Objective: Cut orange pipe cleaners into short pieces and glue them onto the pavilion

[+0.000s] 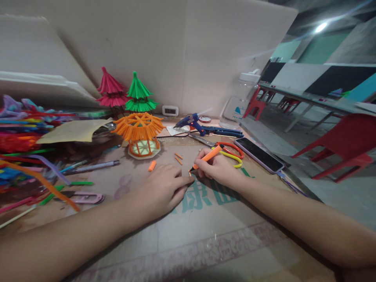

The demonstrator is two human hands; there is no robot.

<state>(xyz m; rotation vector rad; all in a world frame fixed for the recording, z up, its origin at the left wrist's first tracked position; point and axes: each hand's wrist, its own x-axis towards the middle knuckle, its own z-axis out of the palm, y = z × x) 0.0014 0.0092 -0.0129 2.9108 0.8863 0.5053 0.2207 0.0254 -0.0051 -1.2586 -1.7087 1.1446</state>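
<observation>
My right hand (216,168) grips an orange craft knife (208,157), its tip pointing down-left onto the cardboard work surface (205,231). My left hand (164,188) lies on the cardboard just left of the knife tip, fingers pressed together, pinching a tiny orange piece (189,172) against the surface. A few short orange cut pieces (178,158) lie just beyond both hands, and a thicker orange stub (152,166) sits farther left. An orange pavilion model (140,133) stands behind them.
Pink (110,91) and green (138,94) paper pagodas stand at the back. A blue glue gun (192,122), scissors (227,150), a phone (258,154) and a plastic jar (238,102) lie to the right. Coloured pipe cleaners (26,133) and pens (88,167) crowd the left. Red chairs (346,149) stand right.
</observation>
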